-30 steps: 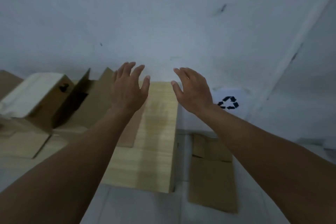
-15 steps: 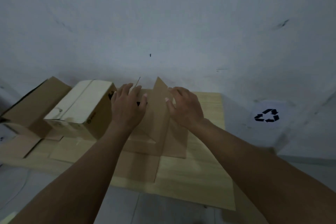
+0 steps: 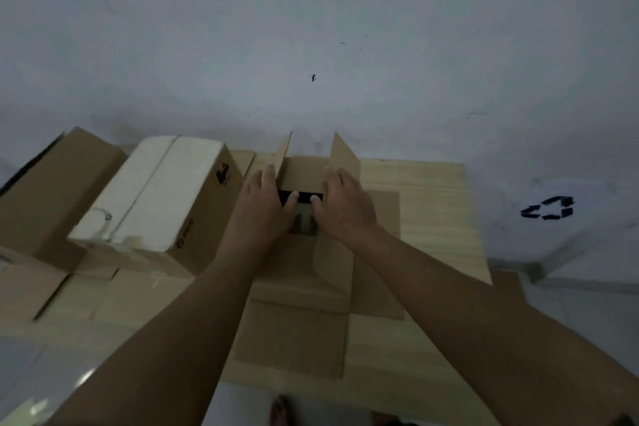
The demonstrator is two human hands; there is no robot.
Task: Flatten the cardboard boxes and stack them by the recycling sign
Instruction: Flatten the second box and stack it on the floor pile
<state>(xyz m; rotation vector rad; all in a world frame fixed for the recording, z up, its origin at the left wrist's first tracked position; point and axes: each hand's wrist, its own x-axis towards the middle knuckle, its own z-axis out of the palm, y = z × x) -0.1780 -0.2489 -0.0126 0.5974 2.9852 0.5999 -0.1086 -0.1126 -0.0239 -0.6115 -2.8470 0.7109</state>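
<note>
Both hands sit on the open cardboard box (image 3: 304, 266) mid-board: my left hand (image 3: 266, 207) lies flat-fingered against its left flap, my right hand (image 3: 342, 207) curls over the right flap's edge. Farther right, the recycling sign (image 3: 548, 208) marks the wall.

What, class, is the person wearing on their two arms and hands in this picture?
Nothing is worn that shows: the left hand and right hand are bare, without gloves, rings or a watch, and both forearms are bare up to the picture's edge, with no sleeves in view.
</note>
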